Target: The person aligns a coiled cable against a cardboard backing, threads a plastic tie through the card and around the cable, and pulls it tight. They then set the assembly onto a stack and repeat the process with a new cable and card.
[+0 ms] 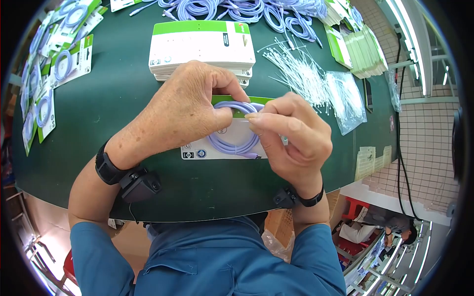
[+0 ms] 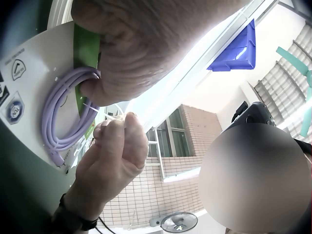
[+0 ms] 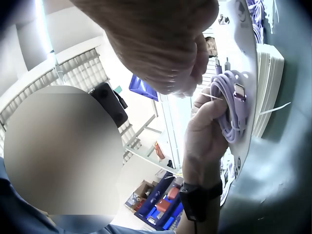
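A coiled lavender cable point(image 1: 232, 148) with a USB-C plug lies on a white and green packaging card point(image 1: 200, 148) in front of the person. The left hand point(image 1: 182, 108) grips the upper left of the coil together with the card, its thumb on the coil in the right wrist view. Close beside it, the right hand point(image 1: 298, 138) pinches a thin white cable tie point(image 2: 103, 113) between thumb and fingertips. That tie runs through the card and over the coil's strands, and is mostly covered by fingers in the head view.
A stack of cards point(image 1: 202, 44) stands just beyond the hands. Loose cable ties point(image 1: 301, 69) and a plastic bag of ties point(image 1: 345, 98) lie to the right. More cables point(image 1: 237, 10) line the back; finished-looking carded cables point(image 1: 64, 64) are piled left, more cards point(image 1: 363, 49) right.
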A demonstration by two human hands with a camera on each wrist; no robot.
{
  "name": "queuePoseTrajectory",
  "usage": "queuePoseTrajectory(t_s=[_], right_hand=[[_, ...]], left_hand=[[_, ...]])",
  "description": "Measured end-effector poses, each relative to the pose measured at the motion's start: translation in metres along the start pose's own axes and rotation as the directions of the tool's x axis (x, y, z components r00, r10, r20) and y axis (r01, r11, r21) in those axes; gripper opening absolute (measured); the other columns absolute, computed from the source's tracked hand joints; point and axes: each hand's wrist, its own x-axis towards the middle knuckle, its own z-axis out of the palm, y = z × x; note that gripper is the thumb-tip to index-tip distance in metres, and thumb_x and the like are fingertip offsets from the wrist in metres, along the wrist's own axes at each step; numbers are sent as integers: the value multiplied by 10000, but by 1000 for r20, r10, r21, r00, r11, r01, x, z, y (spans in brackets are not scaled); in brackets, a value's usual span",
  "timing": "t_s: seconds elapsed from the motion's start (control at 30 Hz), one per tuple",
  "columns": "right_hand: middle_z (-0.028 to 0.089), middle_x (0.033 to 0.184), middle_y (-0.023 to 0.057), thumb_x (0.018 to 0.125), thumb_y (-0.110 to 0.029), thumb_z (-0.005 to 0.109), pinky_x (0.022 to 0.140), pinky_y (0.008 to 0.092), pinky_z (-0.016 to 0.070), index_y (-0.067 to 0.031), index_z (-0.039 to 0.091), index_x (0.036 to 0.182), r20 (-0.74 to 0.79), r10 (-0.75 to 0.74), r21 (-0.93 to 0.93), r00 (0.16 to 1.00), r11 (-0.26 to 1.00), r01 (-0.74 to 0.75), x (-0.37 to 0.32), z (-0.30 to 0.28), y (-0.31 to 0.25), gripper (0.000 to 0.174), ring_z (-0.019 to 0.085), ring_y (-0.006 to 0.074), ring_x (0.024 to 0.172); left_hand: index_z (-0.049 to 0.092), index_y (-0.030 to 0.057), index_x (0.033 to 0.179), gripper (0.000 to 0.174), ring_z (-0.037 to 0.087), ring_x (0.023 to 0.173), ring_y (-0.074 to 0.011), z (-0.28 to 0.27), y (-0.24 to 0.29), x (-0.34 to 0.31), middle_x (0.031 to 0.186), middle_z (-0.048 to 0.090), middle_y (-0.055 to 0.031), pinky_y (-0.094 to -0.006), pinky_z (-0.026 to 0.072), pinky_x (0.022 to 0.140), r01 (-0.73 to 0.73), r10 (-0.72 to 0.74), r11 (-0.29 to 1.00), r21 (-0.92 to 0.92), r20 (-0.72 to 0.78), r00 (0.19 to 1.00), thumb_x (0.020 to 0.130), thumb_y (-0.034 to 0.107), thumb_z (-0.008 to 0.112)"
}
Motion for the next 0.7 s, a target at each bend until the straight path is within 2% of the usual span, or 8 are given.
queuePoseTrajectory(t_s=[0.03, 0.17, 0.7], right_hand=[[704, 871, 73, 805, 107, 813, 620, 300, 502, -80, 781, 1018, -37, -72, -60, 997, 996, 70, -1, 1, 1, 285, 637, 177, 729], [717, 899, 72, 778, 102, 836, 604, 296, 494, -105, 750, 1003, -55, -209, -162, 976, 967, 198, -3, 2, 2, 318, 636, 187, 727], [738, 929, 77, 753, 90, 861, 593, 301, 494, -118, 712, 951, -48, -228, -199, 972, 956, 215, -5, 7, 1, 323, 636, 206, 697]], left_hand=[[790, -37, 985, 271, 719, 874, -107, -1, 0, 0, 932, 790, -86, -264, 587, 858, 0, 0, 1000, 9, -4, 1000, 754, -10, 652], [790, -36, 991, 287, 717, 864, -105, -8, 8, -1, 932, 793, -85, -259, 583, 839, 11, -12, 999, 35, 15, 1000, 749, -13, 638], [788, -40, 981, 291, 709, 834, -102, -8, 10, -2, 924, 798, -93, -261, 575, 801, -7, 8, 998, 60, -13, 1000, 744, -15, 622]])
